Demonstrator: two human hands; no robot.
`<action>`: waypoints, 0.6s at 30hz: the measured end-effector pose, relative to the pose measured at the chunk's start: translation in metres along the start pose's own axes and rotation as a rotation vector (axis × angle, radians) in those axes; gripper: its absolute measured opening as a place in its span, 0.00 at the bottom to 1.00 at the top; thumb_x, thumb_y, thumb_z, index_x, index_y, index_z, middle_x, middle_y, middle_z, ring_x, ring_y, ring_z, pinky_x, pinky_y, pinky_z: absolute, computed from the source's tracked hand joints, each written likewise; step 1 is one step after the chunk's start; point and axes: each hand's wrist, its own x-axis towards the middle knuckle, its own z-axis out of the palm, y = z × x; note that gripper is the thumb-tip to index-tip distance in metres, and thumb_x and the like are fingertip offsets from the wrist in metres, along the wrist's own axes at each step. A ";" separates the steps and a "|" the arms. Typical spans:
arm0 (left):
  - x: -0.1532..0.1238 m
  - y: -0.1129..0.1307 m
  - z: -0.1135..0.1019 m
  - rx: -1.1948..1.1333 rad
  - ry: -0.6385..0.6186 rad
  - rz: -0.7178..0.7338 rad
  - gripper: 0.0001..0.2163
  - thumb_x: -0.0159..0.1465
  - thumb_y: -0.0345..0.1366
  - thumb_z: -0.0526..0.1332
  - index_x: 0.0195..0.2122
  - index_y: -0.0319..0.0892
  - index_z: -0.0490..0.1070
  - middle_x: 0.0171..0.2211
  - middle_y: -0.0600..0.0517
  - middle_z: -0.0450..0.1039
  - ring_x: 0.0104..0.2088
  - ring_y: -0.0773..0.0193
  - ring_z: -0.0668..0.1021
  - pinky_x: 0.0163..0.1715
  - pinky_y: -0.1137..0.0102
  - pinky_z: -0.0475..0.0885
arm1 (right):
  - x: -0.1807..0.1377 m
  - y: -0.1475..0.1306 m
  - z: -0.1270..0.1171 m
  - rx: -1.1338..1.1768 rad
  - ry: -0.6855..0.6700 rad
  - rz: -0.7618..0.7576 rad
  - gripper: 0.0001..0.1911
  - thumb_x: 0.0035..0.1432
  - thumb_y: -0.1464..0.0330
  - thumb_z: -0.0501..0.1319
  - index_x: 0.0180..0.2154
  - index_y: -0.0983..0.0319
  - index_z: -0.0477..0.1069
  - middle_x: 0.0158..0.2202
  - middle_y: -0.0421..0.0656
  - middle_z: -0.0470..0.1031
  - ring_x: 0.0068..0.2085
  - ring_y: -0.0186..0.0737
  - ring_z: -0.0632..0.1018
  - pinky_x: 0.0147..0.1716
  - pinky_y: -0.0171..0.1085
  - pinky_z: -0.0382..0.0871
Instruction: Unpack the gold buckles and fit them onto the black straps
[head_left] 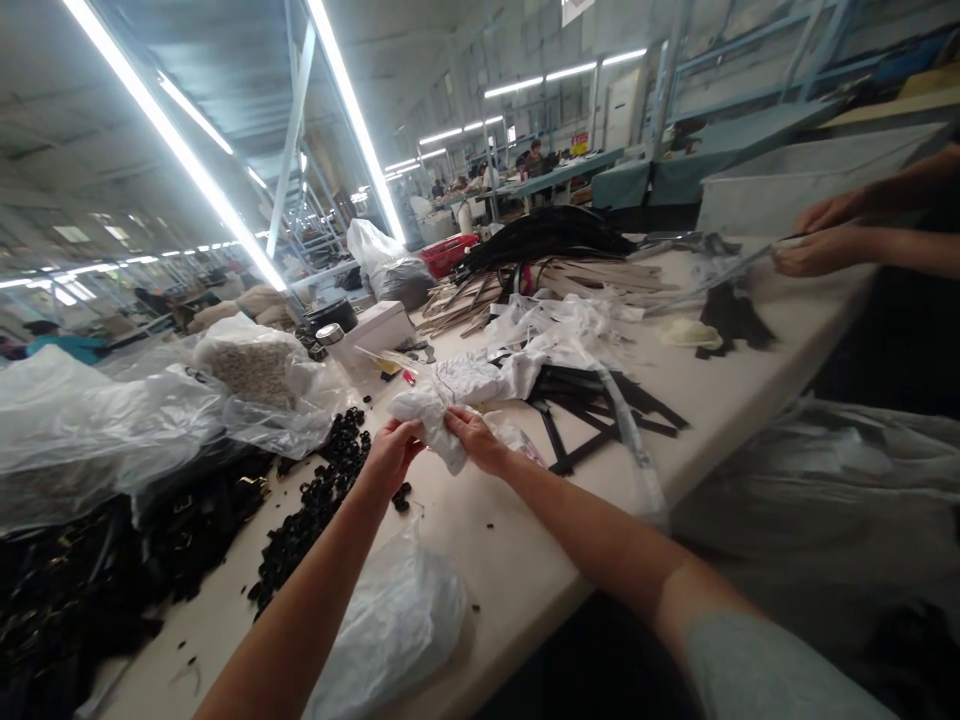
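A crumpled white cloth or soft bag (431,412) is held up between both hands over the table; its exact kind is hard to make out. My left hand (391,455) pinches its left side. On its right side, the fingers of my right hand (474,438) are closed on it. Just beyond it lies more bunched white material (480,380). Black flat strips (577,410) are spread to the right of my hands. Many small black loops (330,490) lie heaped to the left. A clear plastic bag (397,610) rests on the table nearer to me.
Black belts (97,560) and plastic bags (97,410) cover the left side. Farther back are beige strips (480,295), a black bundle (547,240), a white box (382,330) and a red basket (448,254). At right, a co-worker's hands (817,240) hold a strip near a grey bin (810,180).
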 end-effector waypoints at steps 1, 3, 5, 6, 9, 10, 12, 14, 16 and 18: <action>0.001 -0.001 0.001 0.009 0.010 0.011 0.18 0.40 0.35 0.72 0.34 0.40 0.74 0.32 0.51 0.78 0.30 0.65 0.76 0.32 0.70 0.73 | -0.002 0.001 -0.001 -0.078 -0.007 -0.041 0.34 0.53 0.44 0.63 0.49 0.64 0.73 0.32 0.40 0.74 0.28 0.32 0.69 0.27 0.31 0.63; 0.002 -0.004 0.002 0.024 0.028 0.029 0.20 0.39 0.35 0.72 0.35 0.39 0.75 0.32 0.51 0.78 0.29 0.65 0.76 0.31 0.71 0.72 | -0.006 0.001 0.000 -0.296 -0.009 -0.138 0.36 0.56 0.47 0.62 0.57 0.63 0.67 0.34 0.41 0.74 0.30 0.34 0.71 0.30 0.33 0.65; 0.003 -0.008 0.003 0.031 0.048 0.034 0.21 0.39 0.34 0.72 0.37 0.39 0.75 0.32 0.52 0.77 0.29 0.65 0.76 0.30 0.72 0.71 | -0.011 0.000 0.002 -0.525 0.012 -0.210 0.42 0.54 0.50 0.66 0.64 0.63 0.60 0.39 0.44 0.75 0.36 0.38 0.74 0.37 0.37 0.69; 0.003 -0.009 0.004 0.036 0.055 0.030 0.22 0.38 0.33 0.71 0.37 0.39 0.75 0.31 0.52 0.77 0.28 0.66 0.76 0.29 0.72 0.71 | -0.013 0.000 0.003 -0.609 0.021 -0.232 0.45 0.52 0.52 0.68 0.66 0.63 0.57 0.44 0.47 0.75 0.40 0.42 0.75 0.41 0.39 0.70; 0.003 -0.010 0.005 0.057 0.005 0.006 0.21 0.39 0.32 0.70 0.37 0.39 0.74 0.31 0.52 0.76 0.28 0.65 0.77 0.29 0.72 0.70 | -0.016 0.000 0.008 -0.658 -0.019 -0.250 0.48 0.51 0.54 0.71 0.66 0.63 0.55 0.53 0.52 0.72 0.50 0.48 0.75 0.49 0.44 0.69; 0.003 -0.010 0.006 0.070 -0.029 0.005 0.21 0.40 0.32 0.70 0.37 0.39 0.74 0.31 0.52 0.77 0.29 0.64 0.77 0.30 0.71 0.71 | -0.015 0.000 0.008 -0.632 -0.044 -0.255 0.45 0.53 0.54 0.69 0.65 0.64 0.55 0.52 0.52 0.72 0.50 0.47 0.75 0.49 0.44 0.69; 0.002 -0.008 0.010 0.103 -0.066 0.023 0.20 0.40 0.32 0.70 0.37 0.40 0.73 0.32 0.51 0.77 0.31 0.63 0.78 0.32 0.70 0.71 | -0.014 0.000 0.009 -0.588 -0.083 -0.279 0.36 0.59 0.55 0.64 0.62 0.65 0.59 0.50 0.50 0.73 0.48 0.45 0.75 0.49 0.44 0.69; 0.002 -0.006 0.013 0.143 -0.048 0.041 0.20 0.40 0.34 0.71 0.36 0.40 0.72 0.31 0.52 0.76 0.30 0.64 0.77 0.32 0.70 0.72 | -0.013 -0.001 0.009 -0.589 -0.091 -0.302 0.29 0.64 0.55 0.60 0.59 0.65 0.63 0.49 0.50 0.74 0.47 0.44 0.75 0.50 0.44 0.69; 0.003 -0.005 0.015 0.189 -0.006 0.044 0.19 0.40 0.37 0.72 0.34 0.40 0.71 0.29 0.53 0.74 0.28 0.66 0.76 0.30 0.71 0.71 | -0.014 -0.002 0.009 -0.634 -0.081 -0.299 0.26 0.66 0.55 0.58 0.58 0.64 0.64 0.48 0.49 0.75 0.48 0.44 0.75 0.51 0.44 0.68; 0.007 -0.005 0.016 0.231 0.033 0.047 0.19 0.39 0.38 0.71 0.32 0.40 0.70 0.28 0.53 0.73 0.27 0.67 0.75 0.29 0.71 0.70 | -0.016 -0.004 0.010 -0.683 -0.075 -0.275 0.25 0.67 0.56 0.56 0.59 0.63 0.64 0.48 0.48 0.75 0.47 0.44 0.76 0.50 0.43 0.69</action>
